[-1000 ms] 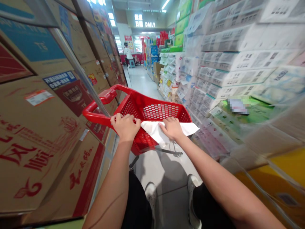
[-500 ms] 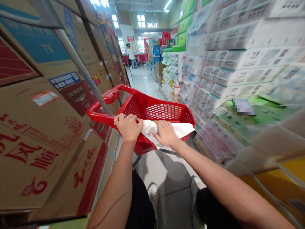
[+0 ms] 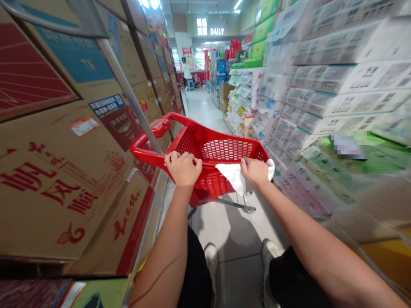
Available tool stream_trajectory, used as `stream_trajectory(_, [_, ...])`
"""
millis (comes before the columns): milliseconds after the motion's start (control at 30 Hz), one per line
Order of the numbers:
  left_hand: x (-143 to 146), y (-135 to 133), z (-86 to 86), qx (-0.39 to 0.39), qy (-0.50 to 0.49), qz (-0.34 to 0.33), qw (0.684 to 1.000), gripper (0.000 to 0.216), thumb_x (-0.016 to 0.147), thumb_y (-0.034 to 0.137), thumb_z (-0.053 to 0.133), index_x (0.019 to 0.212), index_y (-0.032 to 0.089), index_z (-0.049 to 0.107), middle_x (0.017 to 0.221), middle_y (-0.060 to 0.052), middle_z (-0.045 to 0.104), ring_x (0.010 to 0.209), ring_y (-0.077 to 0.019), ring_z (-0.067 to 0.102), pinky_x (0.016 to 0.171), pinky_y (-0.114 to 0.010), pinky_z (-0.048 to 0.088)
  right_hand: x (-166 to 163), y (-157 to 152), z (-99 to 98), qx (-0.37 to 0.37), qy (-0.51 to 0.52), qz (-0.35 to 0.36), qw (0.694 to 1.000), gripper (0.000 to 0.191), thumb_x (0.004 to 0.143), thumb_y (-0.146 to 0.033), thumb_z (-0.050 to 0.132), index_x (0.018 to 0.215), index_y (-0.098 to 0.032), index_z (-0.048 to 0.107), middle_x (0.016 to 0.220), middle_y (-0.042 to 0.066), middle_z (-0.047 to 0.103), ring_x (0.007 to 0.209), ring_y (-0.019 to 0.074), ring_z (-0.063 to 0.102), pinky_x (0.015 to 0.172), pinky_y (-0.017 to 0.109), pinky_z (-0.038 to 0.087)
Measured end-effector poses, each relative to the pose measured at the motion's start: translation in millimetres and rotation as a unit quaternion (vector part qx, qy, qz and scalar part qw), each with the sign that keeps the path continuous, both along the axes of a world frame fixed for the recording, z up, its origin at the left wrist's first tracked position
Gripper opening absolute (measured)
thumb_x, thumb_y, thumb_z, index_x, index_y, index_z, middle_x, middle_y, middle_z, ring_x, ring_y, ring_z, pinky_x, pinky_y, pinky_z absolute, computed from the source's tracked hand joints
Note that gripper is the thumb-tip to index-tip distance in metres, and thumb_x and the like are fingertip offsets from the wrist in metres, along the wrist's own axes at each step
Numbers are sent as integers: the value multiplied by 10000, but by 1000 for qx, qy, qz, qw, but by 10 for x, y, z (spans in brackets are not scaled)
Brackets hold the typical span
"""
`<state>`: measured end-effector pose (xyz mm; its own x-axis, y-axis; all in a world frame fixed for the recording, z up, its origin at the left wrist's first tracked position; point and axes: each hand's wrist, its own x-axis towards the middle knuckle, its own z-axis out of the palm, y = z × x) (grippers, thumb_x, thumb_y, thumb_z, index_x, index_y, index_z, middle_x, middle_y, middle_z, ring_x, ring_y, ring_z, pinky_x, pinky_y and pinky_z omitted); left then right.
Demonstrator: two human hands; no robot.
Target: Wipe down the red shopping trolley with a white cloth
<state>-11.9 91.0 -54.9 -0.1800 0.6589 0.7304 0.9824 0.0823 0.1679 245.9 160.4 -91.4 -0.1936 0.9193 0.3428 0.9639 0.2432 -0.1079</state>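
Note:
A red plastic shopping cart (image 3: 192, 128) with honeycomb-holed sides stands sideways in front of me. My left hand (image 3: 184, 167) is closed over the near top rim, close to the handle end, with the fingers curled to the inside. Farther right along the same rim, my right hand (image 3: 256, 172) presses a white cloth (image 3: 233, 174) against the edge, fingers wrapped over it. One end of the cloth hangs down the outer side, and another part bunches at the cart's front corner. The cart's basket shows nothing inside.
Stacked cardboard boxes (image 3: 48, 179) rise on the left behind a metal post (image 3: 128, 94). Packs of tissue paper (image 3: 346, 85) are piled high on the right. Down the aisle, a person (image 3: 186, 72) is beside a blue-green stool (image 3: 190, 84). My shoes are on the tiled floor (image 3: 231, 273).
My right hand has slid right along the rim toward the front corner, drawing the cloth with it and closing around it. The left hand stays on the rim. The view has shifted slightly left.

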Motion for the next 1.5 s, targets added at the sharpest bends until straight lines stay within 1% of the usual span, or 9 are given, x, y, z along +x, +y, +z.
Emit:
stream_trajectory(233, [-60,-46,-42,0,3,6,1000,241,846,292,507,739,245,719,823,-92,708,969,-319,495,1055,-567,238,-835,-392,17,90,19,212,973,557,1030,-549,307,1295,-157,600,1243,168,643,1103,311,512,917,401,312])
stream_trajectory(367, [-123,-53,-32,-7,11,6,1000,250,855,295,495,785,241,728,858,-98,705,987,-319,490,1078,-564,236,-892,-352,54,80,0,267,960,634,1017,-600,307,1425,-156,503,1365,174,559,1169,328,459,965,419,313])
stream_trajectory(433, [-156,-53,-21,-6,19,2,1000,261,880,312,485,789,237,717,862,-95,698,996,-314,491,1084,-552,244,-781,-235,69,66,-11,245,967,635,1019,-596,295,1434,-158,492,1385,181,538,1185,338,449,977,421,318])
stream_trajectory(667, [-257,-75,-7,-9,37,-49,998,218,923,345,504,799,240,649,924,-62,703,1044,-300,518,1070,-519,277,-343,202,-19,115,6,17,993,549,1007,-438,333,1387,-87,517,1397,259,509,1227,401,443,909,442,341])
stream_trajectory(867, [-270,-50,-38,16,19,-43,999,175,888,326,550,750,235,608,891,-52,690,1026,-294,520,1082,-528,286,-628,60,-93,70,-13,91,993,507,1048,-373,240,957,-152,687,926,144,715,887,277,607,816,378,312])
stream_trajectory(1100, [-353,-96,-60,25,23,-46,998,184,885,309,540,726,241,605,867,-47,682,1019,-283,519,1097,-524,293,-956,-269,15,98,-30,244,964,518,1039,-527,294,1227,-164,612,1149,148,695,1042,298,562,851,381,294])
stream_trajectory(1233, [-368,-111,-62,20,25,-53,998,176,887,312,537,749,242,620,866,-49,680,1014,-282,521,1107,-522,295,-591,-50,-40,99,-47,135,985,582,998,-606,343,1061,-143,690,1049,176,714,1046,336,557,865,407,292])
stream_trajectory(1367, [-298,-88,-60,18,26,-66,997,157,889,307,532,791,240,635,892,-55,681,1034,-286,524,1117,-525,296,-193,218,-144,90,-20,-2,996,526,1004,-489,347,958,-129,727,945,181,724,939,314,600,818,398,295])
stream_trajectory(1500, [-152,-7,-81,40,4,-47,998,160,870,293,547,747,236,630,877,-63,679,1025,-292,523,1112,-530,311,-240,201,-184,102,11,-30,994,479,1014,-367,321,906,-124,719,912,173,721,897,294,590,796,392,290])
